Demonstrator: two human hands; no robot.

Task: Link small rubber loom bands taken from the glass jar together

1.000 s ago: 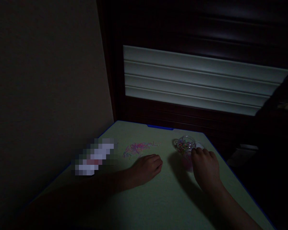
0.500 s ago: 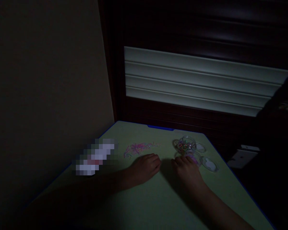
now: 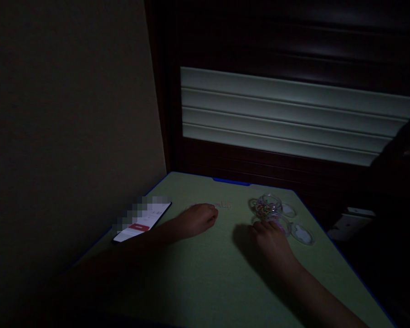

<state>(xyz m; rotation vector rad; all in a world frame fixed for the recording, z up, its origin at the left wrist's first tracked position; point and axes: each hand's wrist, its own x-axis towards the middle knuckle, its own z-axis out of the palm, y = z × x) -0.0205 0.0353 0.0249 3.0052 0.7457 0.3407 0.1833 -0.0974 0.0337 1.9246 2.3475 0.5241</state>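
Head view, dimly lit: the right hand (image 3: 268,239) curls at the near side of a clear, round, open-topped jar (image 3: 284,225) with pinkish contents, right of centre in the lower half of the frame. Whether it grips the jar or only rests beside it, I cannot tell. A nudge from those knuckles could tip the jar and spill its contents, or knock it into the clear, round jar of multicoloured loops (image 3: 264,208) just behind. The left hand (image 3: 200,220), near the centre, has its fingers curled inward; any held piece is hidden. Its sweep could scatter the loose, thin, pale-pink pieces (image 3: 225,205) on the pale green tabletop (image 3: 208,282), which the hand partly covers, and poor light makes strays easy to miss. The visible pieces look slender, tangled and light; their exact shape is too small to tell.
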